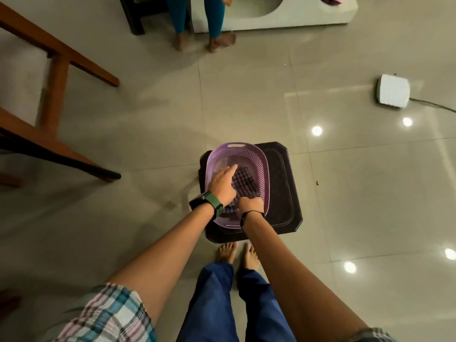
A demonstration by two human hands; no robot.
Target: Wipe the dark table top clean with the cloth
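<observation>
Nearest, two bare feet [238, 253] stand at the table's 6 o'clock edge. The dark table [281, 183] is low, and a purple basket [261, 164] covers its left half.

The right hand [250, 205] is in the basket at its 6 o'clock end, fingers curled down onto the checked cloth [243, 182]; it seems to pinch the near edge, though the fingertips are hidden. The left hand [222, 182] reaches in from 8 o'clock, fingers mostly straight, forefinger pointing toward 12 and lying on or just over the cloth.

The cloth lies folded flat on the basket floor. It looks light, soft and limp, so it should bunch rather than slide; a gathered fistful near its middle would grip better than a corner. The basket looks light too and would need shifting off the top.

Farther out, at 12 o'clock, another person's legs [197, 21] stand.
</observation>
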